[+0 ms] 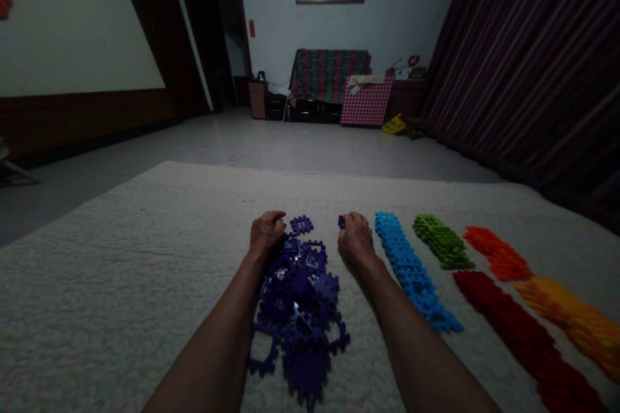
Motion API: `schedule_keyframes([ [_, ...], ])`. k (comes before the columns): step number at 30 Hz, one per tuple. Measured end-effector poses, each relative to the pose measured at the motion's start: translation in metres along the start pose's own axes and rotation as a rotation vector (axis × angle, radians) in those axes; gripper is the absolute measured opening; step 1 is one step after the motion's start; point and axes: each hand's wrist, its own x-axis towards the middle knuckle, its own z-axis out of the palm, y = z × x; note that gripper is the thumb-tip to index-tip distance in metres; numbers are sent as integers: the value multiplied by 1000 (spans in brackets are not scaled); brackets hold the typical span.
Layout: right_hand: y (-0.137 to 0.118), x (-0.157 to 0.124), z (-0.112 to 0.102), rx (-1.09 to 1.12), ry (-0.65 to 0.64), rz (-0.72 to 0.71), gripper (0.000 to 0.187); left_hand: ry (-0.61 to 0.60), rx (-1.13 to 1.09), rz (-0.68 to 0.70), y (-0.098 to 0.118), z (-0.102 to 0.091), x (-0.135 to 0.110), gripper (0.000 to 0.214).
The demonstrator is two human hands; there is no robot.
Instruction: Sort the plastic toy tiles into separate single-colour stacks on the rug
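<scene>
A loose pile of purple interlocking plastic tiles [298,284] lies on the quilted cover between my forearms. Some tiles are solid, others have window-like openings, and their edges are notched. My left hand [268,230] is at the far left end of the pile, its fingers curled; whatever they may hold is hidden. Just right of it, one purple window tile [301,224] lies flat, apart from the heap. My right hand [356,237] is closed around a small purple tile [341,222], of which only an edge shows, left of the blue row.
Stacked rows of blue tiles [409,271], green tiles [442,241], orange tiles [498,253], dark red tiles [527,342] and yellow tiles [571,313] lie to the right. The pale quilted cover [145,258] ends before the tiled floor [310,148]. A dark curtain [527,71] hangs on the right.
</scene>
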Motion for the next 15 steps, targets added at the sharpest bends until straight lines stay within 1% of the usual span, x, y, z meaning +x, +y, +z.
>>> schedule_keyframes([
  [1,0,1,0,10,17,-1,40,-11,17,52,0,1,0,34],
  [3,-2,4,0,55,53,-22,46,-83,55,145,1,3,1,36],
  [5,-6,7,-1,137,62,-90,50,-162,69,200,1,4,1,37],
  [7,-13,8,-1,234,30,-185,49,-205,52,232,2,4,1,38],
  [9,-22,6,0,303,-41,-249,43,-235,20,244,3,4,1,37],
  [11,-32,2,2,312,-116,-277,36,-269,-31,243,4,3,0,38],
  [13,-41,-4,4,265,-166,-280,28,-288,-104,217,4,3,0,39],
  [15,-48,-8,5,196,-177,-250,24,-296,-187,179,3,3,0,41],
])
